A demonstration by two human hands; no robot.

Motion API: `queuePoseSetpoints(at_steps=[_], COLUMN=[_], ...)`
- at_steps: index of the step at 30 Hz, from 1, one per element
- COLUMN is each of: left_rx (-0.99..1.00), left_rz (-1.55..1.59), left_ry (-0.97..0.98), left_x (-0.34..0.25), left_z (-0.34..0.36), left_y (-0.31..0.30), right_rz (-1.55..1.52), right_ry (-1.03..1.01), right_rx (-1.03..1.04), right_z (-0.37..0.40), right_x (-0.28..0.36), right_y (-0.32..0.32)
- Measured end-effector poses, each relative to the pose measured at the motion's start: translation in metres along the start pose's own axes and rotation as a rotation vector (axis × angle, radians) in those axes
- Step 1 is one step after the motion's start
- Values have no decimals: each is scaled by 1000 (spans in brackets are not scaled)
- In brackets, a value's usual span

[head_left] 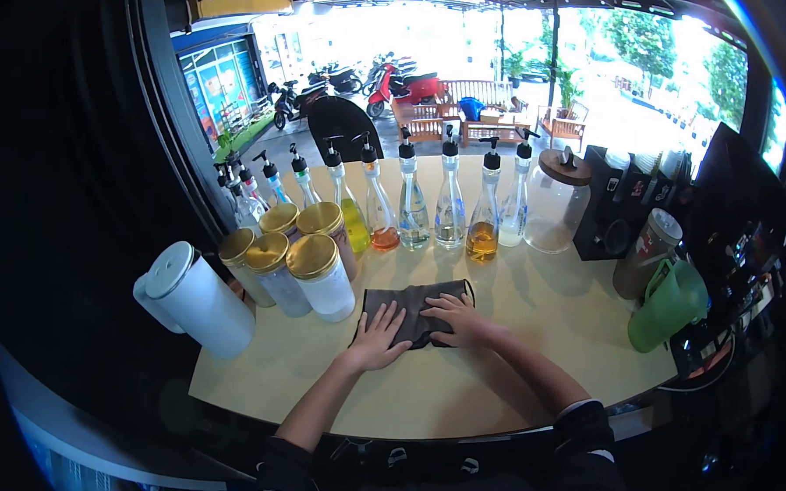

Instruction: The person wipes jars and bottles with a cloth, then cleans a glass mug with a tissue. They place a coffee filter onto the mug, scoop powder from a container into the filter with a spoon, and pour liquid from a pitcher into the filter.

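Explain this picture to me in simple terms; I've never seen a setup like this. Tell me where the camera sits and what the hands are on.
There is no machine here, just a person working bare-handed. The single picture comes from a camera worn on that person's head, looking forward and down. The left hand and right hand lie palm-down, fingers spread, on a dark cloth on the pale counter. Neither hand lifts anything. Beyond stands a row of pump bottles. On the left are gold-lidded jars and a white pitcher; on the right, a wooden-lidded glass jar and a green pitcher.
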State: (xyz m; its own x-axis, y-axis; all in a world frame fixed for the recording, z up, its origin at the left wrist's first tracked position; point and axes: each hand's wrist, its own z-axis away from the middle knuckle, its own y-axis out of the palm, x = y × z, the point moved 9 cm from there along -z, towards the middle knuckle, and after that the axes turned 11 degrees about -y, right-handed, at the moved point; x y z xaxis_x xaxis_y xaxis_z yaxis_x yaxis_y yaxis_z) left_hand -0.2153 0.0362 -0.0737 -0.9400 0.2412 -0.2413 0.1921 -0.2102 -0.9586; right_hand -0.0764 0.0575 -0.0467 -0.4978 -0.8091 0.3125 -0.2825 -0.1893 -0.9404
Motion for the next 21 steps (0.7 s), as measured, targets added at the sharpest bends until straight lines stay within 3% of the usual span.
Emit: queuePoseSetpoints(at_steps=[2, 4, 6, 8, 9, 11, 15, 17, 21], left_rx=[53, -23, -40, -310, -418, -564, -737, -893, -902], left_rz=[15, -6, 207, 444, 604, 849, 971, 841, 805], left_ry=[-6, 27, -13, 135, 179, 289, 301, 192, 117], left_x=[-1, -12, -21, -34, -41, -61, -78, -79, -82], left_z=[1, 2, -6, -29, -40, -64, -142, -172, -218], left_y=[-1, -20, -53, -86, -103, -134, -158, -165, -166], right_rz=[-54, -100, -323, -326, -307, -136, -122, -114, -57], right_ry=[-26, -45, 95, 251, 255, 358, 352, 337, 385], right_rx=[-15, -34, -656, -1101, -1101, -1320, -1177, -1088, -1008], right_z=[1, -4, 8, 31, 27, 41, 9, 0, 7], right_x=[-1, -2, -29, -56, -68, -97, -137, -133, -134], right_y=[-8, -24, -89, -136, -152, -172, -174, -173, -181])
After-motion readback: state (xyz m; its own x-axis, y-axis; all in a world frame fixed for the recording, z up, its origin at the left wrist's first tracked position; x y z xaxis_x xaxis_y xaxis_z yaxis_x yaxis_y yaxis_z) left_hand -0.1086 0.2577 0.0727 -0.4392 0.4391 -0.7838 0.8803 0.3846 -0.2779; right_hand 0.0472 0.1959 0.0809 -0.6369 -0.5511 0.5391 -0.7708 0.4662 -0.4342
